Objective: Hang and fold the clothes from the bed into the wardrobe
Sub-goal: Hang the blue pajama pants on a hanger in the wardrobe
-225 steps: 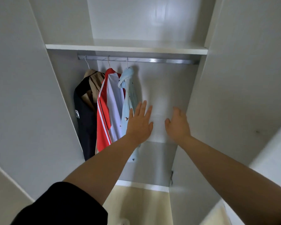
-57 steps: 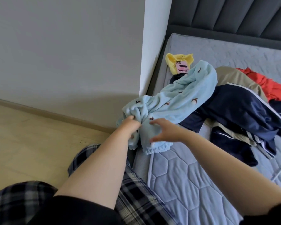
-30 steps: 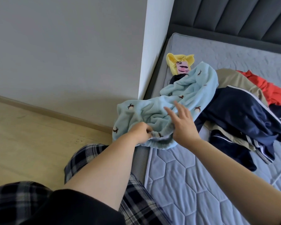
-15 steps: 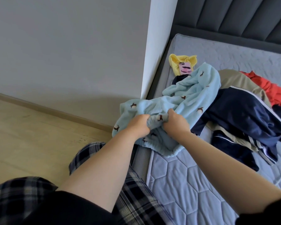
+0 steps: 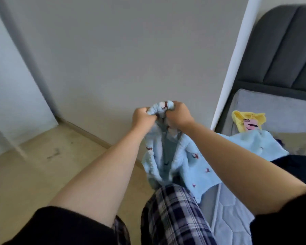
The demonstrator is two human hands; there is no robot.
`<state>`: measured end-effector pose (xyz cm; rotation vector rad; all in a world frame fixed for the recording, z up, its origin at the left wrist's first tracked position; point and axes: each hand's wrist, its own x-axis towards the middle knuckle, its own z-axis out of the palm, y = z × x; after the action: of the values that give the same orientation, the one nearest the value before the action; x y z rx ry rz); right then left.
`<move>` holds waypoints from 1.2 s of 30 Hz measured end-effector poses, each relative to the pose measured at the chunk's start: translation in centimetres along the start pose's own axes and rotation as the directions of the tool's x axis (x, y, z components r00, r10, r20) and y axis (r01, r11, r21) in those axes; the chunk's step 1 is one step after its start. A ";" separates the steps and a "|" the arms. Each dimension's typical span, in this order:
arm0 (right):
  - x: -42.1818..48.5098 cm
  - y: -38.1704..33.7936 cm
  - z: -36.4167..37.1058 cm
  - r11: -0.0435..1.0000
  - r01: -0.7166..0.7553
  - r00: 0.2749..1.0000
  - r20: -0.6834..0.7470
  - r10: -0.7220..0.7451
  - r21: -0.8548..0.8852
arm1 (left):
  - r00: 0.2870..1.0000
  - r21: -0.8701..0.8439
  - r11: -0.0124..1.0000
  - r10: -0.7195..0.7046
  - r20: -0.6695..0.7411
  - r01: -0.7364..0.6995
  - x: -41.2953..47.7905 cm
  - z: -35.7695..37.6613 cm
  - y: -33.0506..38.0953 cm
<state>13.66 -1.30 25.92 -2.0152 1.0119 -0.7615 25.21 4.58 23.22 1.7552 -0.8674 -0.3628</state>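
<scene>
Both the left hand and right hand grip the bunched top of the light blue fleece garment, lifted, its tail trailing onto the bed.

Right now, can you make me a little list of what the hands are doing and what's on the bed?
left hand: grips the bunched top of the blue fuzzy garment
right hand: grips the same bunch, close beside the left
garment: lifted at the top, its far end trailing onto the bed
also on bed: yellow cloth with a cartoon face
floor: wood
</scene>
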 end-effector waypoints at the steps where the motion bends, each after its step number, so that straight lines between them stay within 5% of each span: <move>1: 0.7 -2.6 0.6 0.997 0.031 0.998 0.060 -0.035 0.065 | 0.999 -0.064 0.998 -0.011 -0.051 0.008 0.7 -2.5 1.0; 4: 1.9 -9.9 2.0 0.952 0.085 0.967 0.205 -0.150 0.296 | 0.996 -0.230 0.973 -0.011 -0.091 -0.010 2.4 -10.0 3.7; 7: 3.2 -16.1 2.8 0.894 0.133 0.955 0.187 -0.232 0.429 | 0.992 -0.257 0.962 0.071 -0.106 -0.096 4.2 -16.5 6.1; 10: 4.8 -22.0 3.2 0.824 0.228 0.965 -0.006 -0.263 0.518 | 0.954 0.133 0.971 0.225 -0.197 -0.201 6.1 -21.4 8.1; 12: 5.9 -24.8 2.9 0.767 0.319 0.948 -0.189 -0.257 0.557 | 0.948 0.588 0.793 0.288 -0.135 -0.157 6.9 -24.1 8.7; 14: 7.0 -25.8 2.3 0.829 0.432 0.898 -0.254 -0.360 0.354 | 0.976 0.835 0.546 0.213 -0.053 -0.073 7.2 -26.4 8.8; 15: 7.5 -26.0 2.2 0.896 0.437 0.895 -0.138 -0.425 0.078 | 0.981 0.867 0.497 0.184 -0.062 -0.038 7.2 -27.6 9.0; 16: 7.9 -25.8 2.1 0.879 0.423 0.904 0.040 -0.425 -0.218 | 0.975 0.865 0.501 0.192 -0.113 0.002 7.2 -28.8 9.3; 18: 8.6 -25.3 1.5 0.732 0.357 0.929 0.144 -0.340 -0.580 | 0.911 0.816 0.572 0.291 -0.292 0.079 7.2 -31.3 10.0; 20: 9.2 -25.3 0.5 0.701 0.349 0.874 -0.054 -0.483 -0.622 | 0.784 0.772 0.634 0.452 -0.426 0.053 7.5 -33.0 10.0; 22: 9.9 -25.1 -0.1 0.695 0.335 0.767 -0.245 -0.593 -0.636 | 0.795 0.772 0.631 0.426 -0.431 0.080 7.3 -33.6 9.6; 24: 10.0 -24.9 -0.4 0.607 0.221 0.864 -0.136 -0.485 -0.764 | 0.915 0.815 0.554 0.219 -0.340 0.170 7.3 -33.6 8.7; 27: 10.4 -23.5 -0.9 0.567 0.154 0.893 -0.131 -0.430 -0.809 | 0.895 0.795 0.555 0.184 -0.406 0.246 7.1 -34.5 8.1; 29: 10.6 -22.8 -1.2 0.633 0.138 0.875 -0.207 -0.439 -0.762 | 0.840 0.730 0.630 0.222 -0.496 0.265 7.4 -35.3 7.7; 32: 10.8 -22.5 -2.1 0.806 0.013 0.936 -0.277 -0.219 -0.592 | 0.894 0.713 0.620 0.042 -0.446 0.327 6.8 -36.1 7.9; 34: 11.4 -22.8 -2.9 0.923 -0.011 0.936 -0.328 -0.125 -0.384 | 0.867 0.654 0.684 0.063 -0.494 0.323 6.8 -36.5 8.3; 36: 11.2 -23.1 -3.0 0.974 -0.068 0.978 -0.210 0.022 -0.217 | 0.869 0.570 0.761 0.019 -0.495 0.309 7.1 -36.6 8.7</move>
<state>26.39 -2.24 48.39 -2.1251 1.3096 -0.8794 49.65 23.69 45.67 2.4160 -0.5021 0.3171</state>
